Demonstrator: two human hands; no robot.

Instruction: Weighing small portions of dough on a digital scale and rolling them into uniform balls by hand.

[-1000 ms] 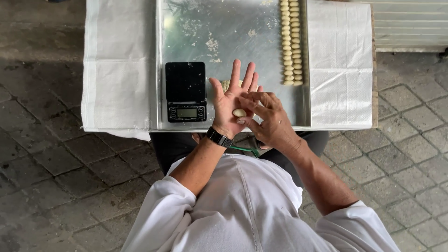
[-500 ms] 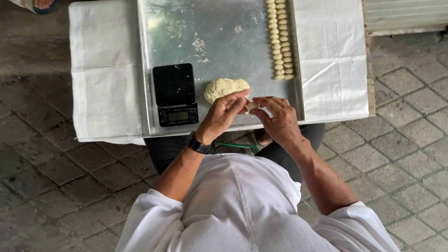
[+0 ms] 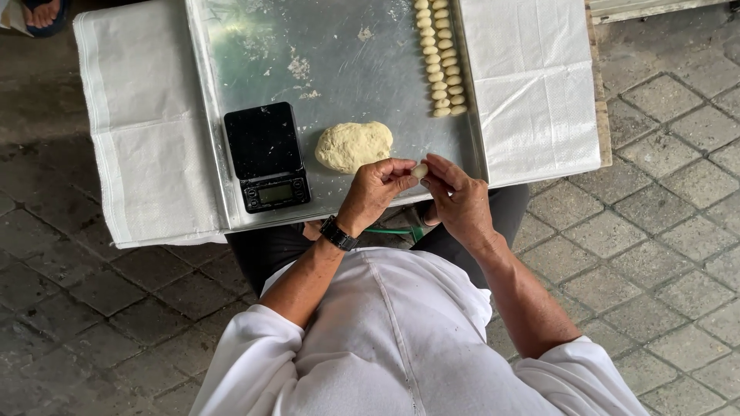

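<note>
I see both hands meeting just over the near edge of the metal tray (image 3: 254, 31). The left hand (image 3: 378, 192) and right hand (image 3: 455, 196) pinch one small dough piece (image 3: 420, 170) between them, fingers narrow and closed on it from either side. The dough lump (image 3: 354, 145) lies on the tray just beyond the left hand, beside the black scale (image 3: 266, 156).

My worry is the position: the piece hangs near the tray's front rim, so a slip of the fingers could drop it onto the lap or the paving below. Pinching too hard could flatten it out of match with the rows of shaped pieces (image 3: 438, 58) at the far right. The white cloth (image 3: 532, 85) on the desk overhangs, and a snagged sleeve could tug it.
</note>
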